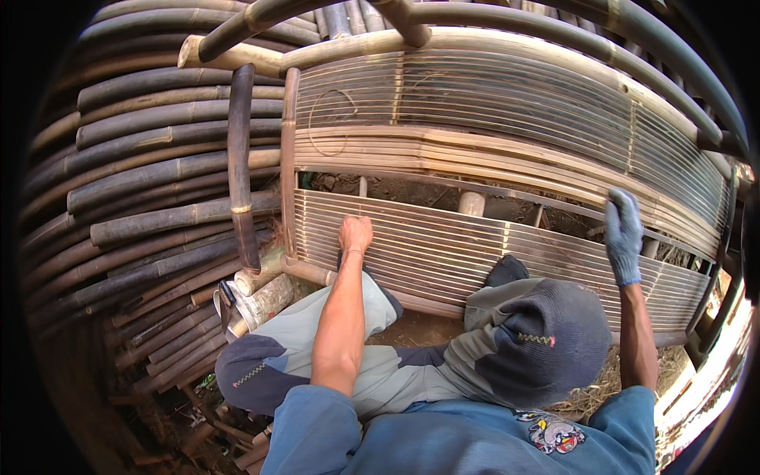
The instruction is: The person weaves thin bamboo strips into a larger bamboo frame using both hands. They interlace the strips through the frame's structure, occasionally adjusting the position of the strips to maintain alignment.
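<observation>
My left hand (356, 234), bare, is closed in a fist on the upper part of the slatted bamboo panel (427, 253) in front of me. Whatever its fingers hold, if anything, is hidden. Farther right, my right hand (624, 236) wears a grey-blue knit glove. Its fingers stretch upward, close to the stacked long bamboo strips (507, 162) of the frame. Light thin slats run lengthwise across the near panel, and a gap separates it from the strips. Behind them rises a slatted backrest (507, 91) with dark gaps, and a thin loop (311, 131) hangs over its left end.
Thick bamboo poles (158, 134) are piled at the left. A dark upright post (241, 166) stands beside the frame's left end. Curved poles (507, 20) cross the far side. Near my left knee is a pale cylindrical container (265, 301) with a dark-handled tool (227, 297).
</observation>
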Available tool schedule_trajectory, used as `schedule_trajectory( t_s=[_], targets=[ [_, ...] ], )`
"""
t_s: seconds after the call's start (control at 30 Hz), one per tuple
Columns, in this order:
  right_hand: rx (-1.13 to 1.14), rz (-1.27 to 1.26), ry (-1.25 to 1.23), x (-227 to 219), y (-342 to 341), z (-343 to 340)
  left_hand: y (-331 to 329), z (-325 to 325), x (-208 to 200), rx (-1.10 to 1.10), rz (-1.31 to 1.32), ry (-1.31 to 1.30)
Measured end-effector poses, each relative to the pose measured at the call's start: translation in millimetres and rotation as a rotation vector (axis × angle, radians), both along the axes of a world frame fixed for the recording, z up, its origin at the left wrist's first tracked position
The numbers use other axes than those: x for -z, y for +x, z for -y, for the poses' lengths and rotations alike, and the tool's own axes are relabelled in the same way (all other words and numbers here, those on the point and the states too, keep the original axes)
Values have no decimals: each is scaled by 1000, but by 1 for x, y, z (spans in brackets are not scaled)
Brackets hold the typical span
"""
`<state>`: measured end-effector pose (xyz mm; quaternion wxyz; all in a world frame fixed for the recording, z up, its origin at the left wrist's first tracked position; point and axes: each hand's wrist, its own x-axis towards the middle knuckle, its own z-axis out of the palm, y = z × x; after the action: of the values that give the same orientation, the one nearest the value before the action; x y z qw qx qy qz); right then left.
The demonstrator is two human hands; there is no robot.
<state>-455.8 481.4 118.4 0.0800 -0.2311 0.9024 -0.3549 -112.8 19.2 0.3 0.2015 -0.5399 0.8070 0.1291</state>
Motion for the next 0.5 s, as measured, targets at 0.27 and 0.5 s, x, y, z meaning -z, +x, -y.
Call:
schedule_trajectory(
  t_s=[0.27, 0.5],
  targets=[
    [-222, 1329, -609, 55, 63, 174, -136, -100, -79, -1278, -821, 1076],
    [-365, 1801, -831, -7, 61, 182, -241, -93, -140, 156, -606, 729]
  ],
)
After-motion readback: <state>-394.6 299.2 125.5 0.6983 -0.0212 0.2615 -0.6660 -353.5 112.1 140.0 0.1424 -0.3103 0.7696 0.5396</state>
